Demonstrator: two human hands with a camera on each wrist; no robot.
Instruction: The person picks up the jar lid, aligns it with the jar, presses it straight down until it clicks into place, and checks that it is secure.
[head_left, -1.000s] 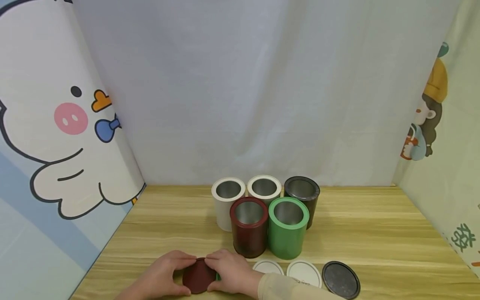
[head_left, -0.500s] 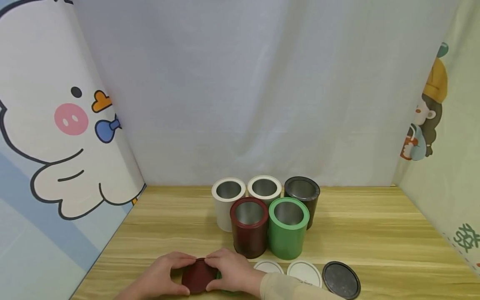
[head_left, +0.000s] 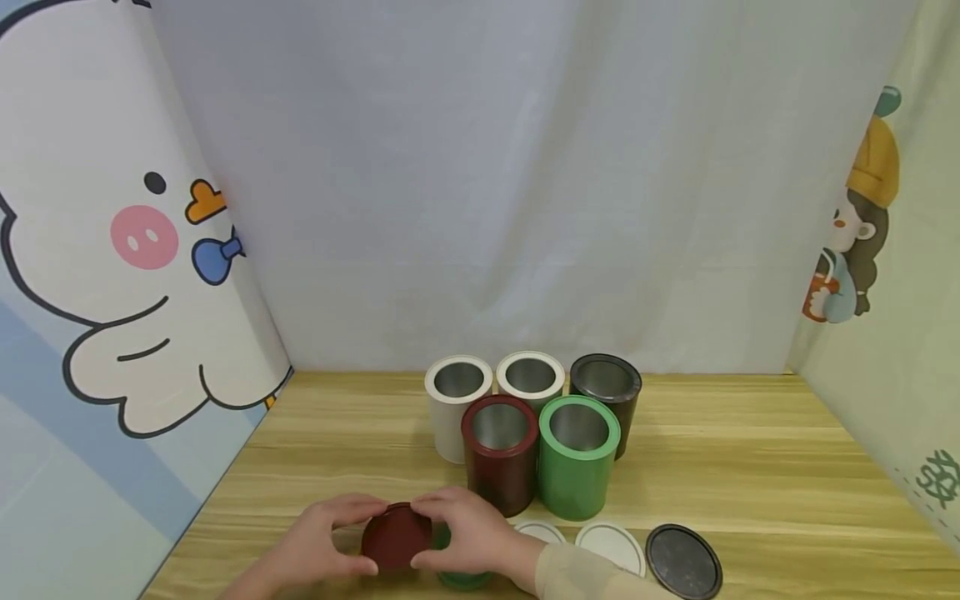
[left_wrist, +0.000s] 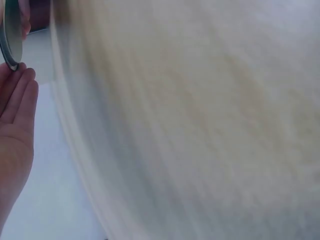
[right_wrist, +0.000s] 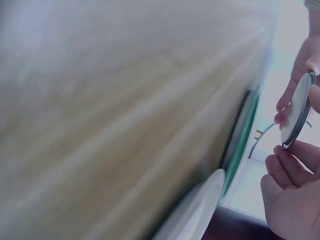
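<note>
While my left hand [head_left: 318,537] and right hand [head_left: 474,533] are pinching opposite edges of a round, dark-red metal lid [head_left: 396,540], I am holding it above the wood-grain tabletop [head_left: 720,467], near an open, dark-red, cylindrical tin [head_left: 501,479].

The wood-grain counter [head_left: 735,467] bears five upright metal cans [head_left: 573,482]; in front lie a green lid [head_left: 461,580], two white lids [head_left: 609,551] and a black lid [head_left: 684,561].
</note>
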